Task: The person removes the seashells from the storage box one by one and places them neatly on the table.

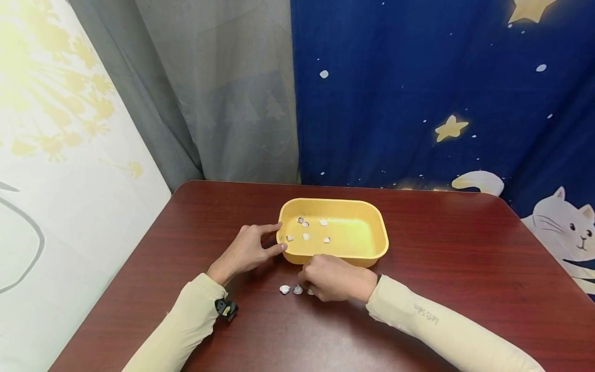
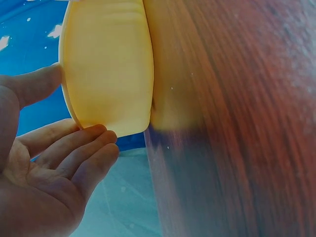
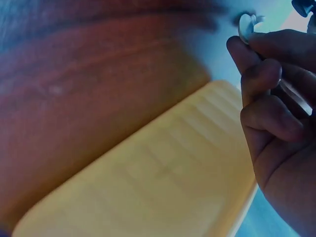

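Observation:
A yellow plastic basin (image 1: 346, 257) stands on the table, with several small whitish shells (image 1: 306, 236) scattered on its floor. My left hand (image 1: 248, 248) is at the basin's left end. Its thumb and index fingertips touch the rim, and the other fingers rest against the outer wall in the left wrist view. My right hand (image 1: 332, 279) is low over the table in front of the basin. In the right wrist view it pinches a small pale shell (image 3: 245, 28) between thumb and index finger. Beside its fingertips lie a white shell (image 1: 284, 290) and a greyish shell (image 1: 297, 290).
The dark red wooden table (image 1: 437, 258) extends to both sides of the basin. Behind it hang a grey curtain (image 1: 241, 103) and a blue star-patterned curtain (image 1: 395, 93). A pale patterned panel (image 1: 60, 181) borders the left side.

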`<state>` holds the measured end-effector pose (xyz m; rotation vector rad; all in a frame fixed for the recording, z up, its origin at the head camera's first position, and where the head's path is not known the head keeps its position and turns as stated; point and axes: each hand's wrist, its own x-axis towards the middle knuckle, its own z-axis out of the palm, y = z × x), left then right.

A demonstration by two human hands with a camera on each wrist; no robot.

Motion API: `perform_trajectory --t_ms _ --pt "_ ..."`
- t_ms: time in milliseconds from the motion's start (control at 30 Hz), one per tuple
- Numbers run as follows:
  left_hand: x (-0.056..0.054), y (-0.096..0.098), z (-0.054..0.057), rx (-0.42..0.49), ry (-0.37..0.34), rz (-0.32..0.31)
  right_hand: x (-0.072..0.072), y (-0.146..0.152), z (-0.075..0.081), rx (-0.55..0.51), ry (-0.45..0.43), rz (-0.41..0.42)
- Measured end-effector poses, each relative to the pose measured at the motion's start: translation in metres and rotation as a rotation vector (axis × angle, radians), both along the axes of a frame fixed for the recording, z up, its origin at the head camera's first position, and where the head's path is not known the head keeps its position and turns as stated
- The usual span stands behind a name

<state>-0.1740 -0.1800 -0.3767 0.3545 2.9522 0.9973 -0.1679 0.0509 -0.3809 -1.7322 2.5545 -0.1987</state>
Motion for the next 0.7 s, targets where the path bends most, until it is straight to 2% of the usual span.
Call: perform_trajectory --t_ms 100,700 --pt "0.0006 0.0001 0.0000 0.000 0.001 -0.001 0.0008 -0.0021 -0.0032 -0.008 -0.017 -0.015" --pt "-0.0004 -0.0002 -0.0007 -0.011 0.022 -0.001 0.0013 -0.0067 -0.0080 -0.020 0.025 -0.041"
